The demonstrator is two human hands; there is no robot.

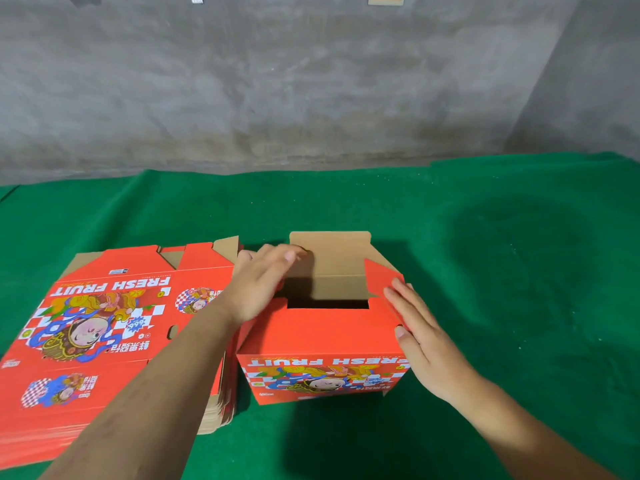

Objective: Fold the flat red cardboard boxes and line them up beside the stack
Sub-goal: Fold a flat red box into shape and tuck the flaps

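Near the green worktop's [485,209] left front edge lies the stack of flat boxes [114,327]; just right of it stands the half-formed box [325,337]. The left hand [258,284], fingers straight and together, pushes a side flap inward; the right hand [420,327], fingers flat, steadies the right wall. Folding seems midway: next, likely closing the remaining top flaps

The desk [485,237] is covered with green felt-like cloth and abuts a grey concrete wall [311,81]. 2 items rest directly on it: a stack of flat red cardboard boxes [104,341] at the left, and 1 partly folded red box [325,341] standing just beside the stack, top flaps open.
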